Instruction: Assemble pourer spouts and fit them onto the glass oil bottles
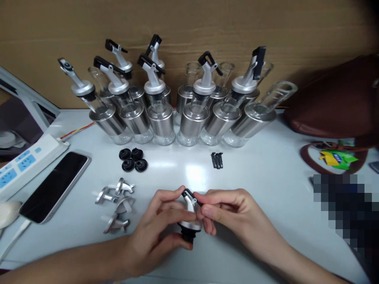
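Note:
My left hand (161, 223) is closed round a silver pourer spout (190, 203) with a black ribbed stopper at its lower end. The spout stands nearly upright above the table. Thumb and index finger of my right hand (226, 207) pinch the black lever (194, 196) at the top of that spout. Left of my hands lie several loose silver spout bodies (120, 204). Farther back is a group of black rubber stoppers (133, 159). A few small black levers (217, 160) lie side by side beyond my right hand.
Glass bottles with steel sleeves (160, 120) stand in rows at the back, several topped with pourers. At left are a phone (55, 187) and a power strip (29, 161). A brown leather bag (334, 98) and a green packet (339, 159) lie at right. Cardboard (189, 23) rises behind.

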Motion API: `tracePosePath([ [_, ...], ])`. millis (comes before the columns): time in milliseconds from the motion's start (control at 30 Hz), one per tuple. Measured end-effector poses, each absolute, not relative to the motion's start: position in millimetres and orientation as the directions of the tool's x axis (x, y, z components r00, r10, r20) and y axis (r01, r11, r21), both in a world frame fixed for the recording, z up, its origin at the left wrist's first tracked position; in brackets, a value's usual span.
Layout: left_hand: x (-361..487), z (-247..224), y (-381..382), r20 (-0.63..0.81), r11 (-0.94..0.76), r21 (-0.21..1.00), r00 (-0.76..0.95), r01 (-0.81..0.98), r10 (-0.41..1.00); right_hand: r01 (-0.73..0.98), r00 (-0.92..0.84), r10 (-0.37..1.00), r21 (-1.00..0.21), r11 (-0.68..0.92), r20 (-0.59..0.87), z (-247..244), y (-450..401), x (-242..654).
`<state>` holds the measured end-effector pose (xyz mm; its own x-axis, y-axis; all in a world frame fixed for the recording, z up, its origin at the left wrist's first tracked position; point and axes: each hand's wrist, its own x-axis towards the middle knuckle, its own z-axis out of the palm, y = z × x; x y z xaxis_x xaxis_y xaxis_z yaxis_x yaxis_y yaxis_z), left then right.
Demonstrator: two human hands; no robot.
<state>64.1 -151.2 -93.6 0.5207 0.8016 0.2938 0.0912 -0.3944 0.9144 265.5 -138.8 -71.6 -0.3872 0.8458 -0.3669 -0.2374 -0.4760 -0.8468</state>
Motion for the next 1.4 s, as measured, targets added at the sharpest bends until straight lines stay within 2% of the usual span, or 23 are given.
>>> tracePosePath([
  [267,64.4,-93.1,-150.5,0.234,-0.350,0.929,0.545,0.117,0.805,-0.220,-0.357,0.856,-0.857,-0.467,-0.375,-77.6,-139.7,264.5],
  [500,64.4,-97.0,-151.5,0.286,-0.399,0.912,0.542,0.100,0.790,-0.147,-0.359,0.859,-0.887,-0.439,-0.366,-71.6,-140.9,262.8],
  [700,63.9,-95.1,-152.0,0.302,-0.425,0.898,0.542,0.114,0.784,-0.195,-0.384,0.850,-0.868,-0.456,-0.360,-69.8,-141.2,264.4],
  [1100,60.9,-97.6,-149.8,0.269,-0.434,0.887,0.587,0.158,0.764,-0.196,-0.299,0.883,-0.882,-0.428,-0.362,-66.1,-141.6,265.9],
  [1400,61.6,-99.3,-152.8,0.355,-0.513,0.846,0.567,0.144,0.744,-0.190,-0.303,0.902,-0.908,-0.373,-0.307,-74.7,-145.9,261.5],
])
